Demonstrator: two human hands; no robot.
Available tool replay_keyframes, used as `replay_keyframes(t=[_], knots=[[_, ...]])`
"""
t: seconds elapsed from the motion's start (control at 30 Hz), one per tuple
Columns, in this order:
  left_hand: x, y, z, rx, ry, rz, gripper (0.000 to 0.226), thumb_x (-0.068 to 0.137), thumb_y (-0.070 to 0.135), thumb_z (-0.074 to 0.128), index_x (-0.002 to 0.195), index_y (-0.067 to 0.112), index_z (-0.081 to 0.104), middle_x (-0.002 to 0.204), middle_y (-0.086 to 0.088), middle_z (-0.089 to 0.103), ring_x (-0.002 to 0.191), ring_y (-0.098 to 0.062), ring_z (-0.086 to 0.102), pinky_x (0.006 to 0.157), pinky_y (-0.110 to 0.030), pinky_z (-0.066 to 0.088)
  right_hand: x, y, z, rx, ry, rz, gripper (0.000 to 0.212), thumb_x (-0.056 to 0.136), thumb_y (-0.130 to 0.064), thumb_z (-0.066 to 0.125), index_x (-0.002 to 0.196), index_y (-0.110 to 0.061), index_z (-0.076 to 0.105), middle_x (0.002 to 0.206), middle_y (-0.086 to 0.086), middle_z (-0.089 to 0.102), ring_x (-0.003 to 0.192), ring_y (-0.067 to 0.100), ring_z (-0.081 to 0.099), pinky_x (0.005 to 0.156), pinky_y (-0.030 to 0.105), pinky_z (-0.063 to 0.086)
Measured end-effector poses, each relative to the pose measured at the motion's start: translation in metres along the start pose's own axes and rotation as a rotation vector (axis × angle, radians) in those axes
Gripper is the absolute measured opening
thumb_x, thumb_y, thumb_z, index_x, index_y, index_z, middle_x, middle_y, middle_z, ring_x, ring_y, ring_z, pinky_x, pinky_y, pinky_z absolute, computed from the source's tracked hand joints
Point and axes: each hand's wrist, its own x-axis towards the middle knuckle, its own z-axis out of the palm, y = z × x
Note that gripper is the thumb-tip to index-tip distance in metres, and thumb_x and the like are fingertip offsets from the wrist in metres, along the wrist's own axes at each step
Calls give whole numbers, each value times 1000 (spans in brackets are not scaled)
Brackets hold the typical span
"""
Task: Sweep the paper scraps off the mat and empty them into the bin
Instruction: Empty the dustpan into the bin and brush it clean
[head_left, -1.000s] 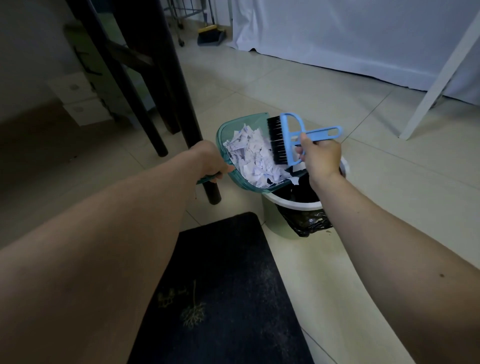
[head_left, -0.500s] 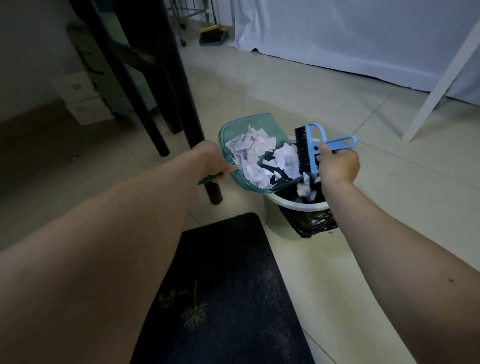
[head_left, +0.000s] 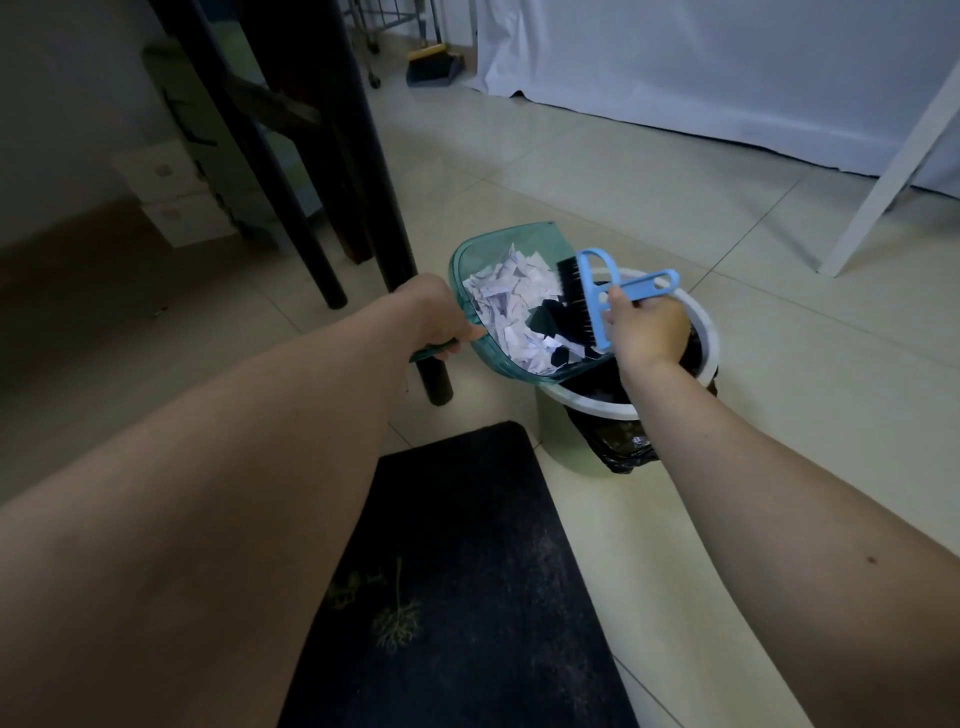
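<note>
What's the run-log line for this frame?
stage: emptying | left hand: holds teal dustpan tilted over bin | right hand: holds blue brush, bristles in pan | paper scraps: many in pan

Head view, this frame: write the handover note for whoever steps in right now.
Left hand grips the handle of the translucent green plastic dustpan, tilted over the white round bin with black liner.
Right hand grips the light blue hand brush with black bristles, bristles in the pan.
White paper scraps mostly in the pan.
Dark rectangular mat looks swept.
Left: brush the scraps into the bin.
</note>
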Motion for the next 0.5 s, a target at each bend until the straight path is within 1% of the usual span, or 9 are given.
replay_keyframes(t=[0.07, 0.17, 0.2, 0.27, 0.33, 0.4, 0.47, 0.5], knots=[[0, -1, 0, 2, -1, 2, 22, 86, 24, 70, 92, 5, 61, 83, -12, 64, 71, -21, 57, 89, -36, 54, 3, 4, -8, -3, 43, 7, 27, 90, -33, 58, 79, -10, 66, 84, 5, 71, 78, 23, 68, 76, 37, 56], [0, -1, 0, 0, 4, 6, 22, 86, 23, 70, 90, 4, 59, 77, -10, 62, 62, -18, 53, 82, -32, 54, 2, 1, -15, -12, 119, 6, 30, 92, -33, 55, 83, -6, 66, 82, 4, 68, 75, 22, 65, 64, 28, 46], [-1, -1, 1, -1, 5, 5, 22, 86, 23, 69, 90, 4, 59, 76, -10, 61, 62, -18, 53, 80, -32, 54, 0, -1, -15, 10, 138, 0, 29, 93, -32, 55, 82, -7, 66, 82, 5, 68, 73, 22, 64, 63, 28, 45], [-1, -2, 1, -3, 2, 7, 23, 86, 24, 70, 90, 4, 59, 79, -11, 62, 67, -20, 55, 85, -33, 54, -4, -8, -10, 88, 144, -18, 28, 92, -31, 56, 79, -8, 66, 83, 7, 70, 73, 22, 65, 66, 32, 51], [-2, -2, 2, -9, -3, 10, 23, 85, 24, 70, 90, 4, 60, 81, -12, 63, 73, -21, 56, 90, -37, 54, -11, -17, -1, 194, 76, -42, 26, 91, -29, 57, 70, -16, 63, 76, 2, 70, 74, 21, 68, 73, 38, 56], [-2, -2, 2, -24, -2, 9, 23, 85, 23, 71, 90, 3, 61, 81, -11, 64, 74, -21, 57, 89, -37, 55, -18, -24, 9, 280, -41, -61, 24, 90, -25, 60, 66, -25, 61, 70, -5, 68, 72, 18, 69, 74, 39, 58], [-2, -2, 2, -34, -2, 10, 21, 86, 23, 70, 85, 4, 60, 81, -11, 64, 74, -21, 58, 87, -36, 55, -22, -26, 18, 247, -134, -75, 24, 89, -23, 61, 65, -26, 61, 69, -6, 68, 72, 18, 69, 73, 39, 58], [-2, -2, 1, -29, -3, 11, 22, 86, 23, 70, 84, 4, 59, 81, -11, 64, 74, -21, 58, 87, -36, 56, -23, -24, 21, 170, -159, -83, 23, 89, -25, 62, 66, -24, 62, 70, -4, 69, 72, 18, 69, 74, 40, 58]])
